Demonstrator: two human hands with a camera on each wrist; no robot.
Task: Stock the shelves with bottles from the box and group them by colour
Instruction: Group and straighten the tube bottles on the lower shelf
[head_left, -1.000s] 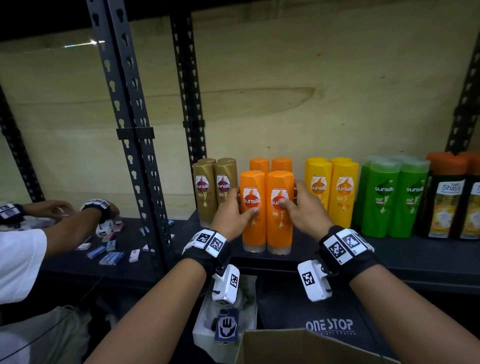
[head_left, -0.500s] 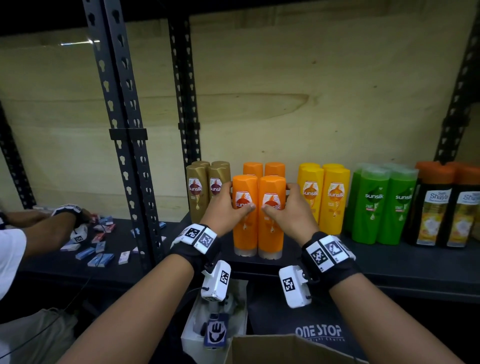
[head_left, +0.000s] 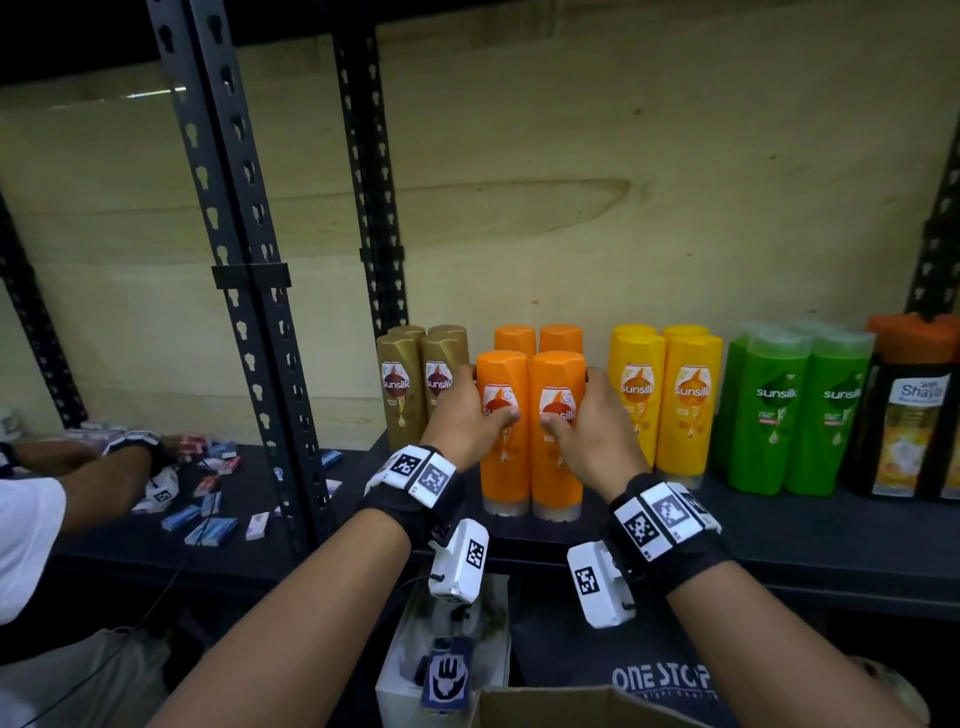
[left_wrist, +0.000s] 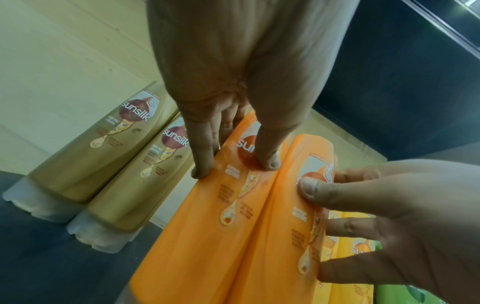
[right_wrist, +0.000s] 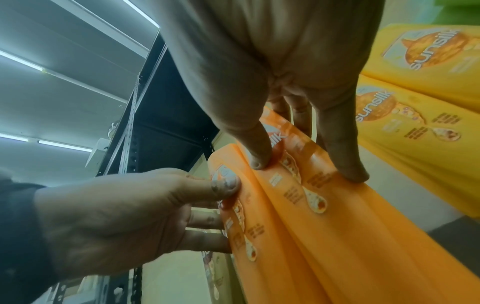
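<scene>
Two orange bottles stand side by side at the front of the dark shelf (head_left: 805, 535), with two more orange ones right behind them. My left hand (head_left: 470, 410) grips the left orange bottle (head_left: 506, 483), thumb on the label and fingers round its left side. My right hand (head_left: 592, 415) grips the right orange bottle (head_left: 553, 483) in the same way from the right. In the left wrist view my left hand (left_wrist: 233, 168) holds the left bottle (left_wrist: 207, 226). In the right wrist view my right hand (right_wrist: 306, 168) holds the right bottle (right_wrist: 337, 236).
Gold bottles (head_left: 402, 395) stand to the left of the orange group. Yellow bottles (head_left: 691, 405), green bottles (head_left: 779, 415) and dark orange-capped bottles (head_left: 909, 426) stand to its right. A cardboard box (head_left: 571, 709) sits below. A black upright (head_left: 249, 312) divides the shelves. Another person's arm (head_left: 93, 467) works among small packets at left.
Both hands keep their hold on the two front orange bottles, which stand in nearly the same spot. My head view has shifted a little.
</scene>
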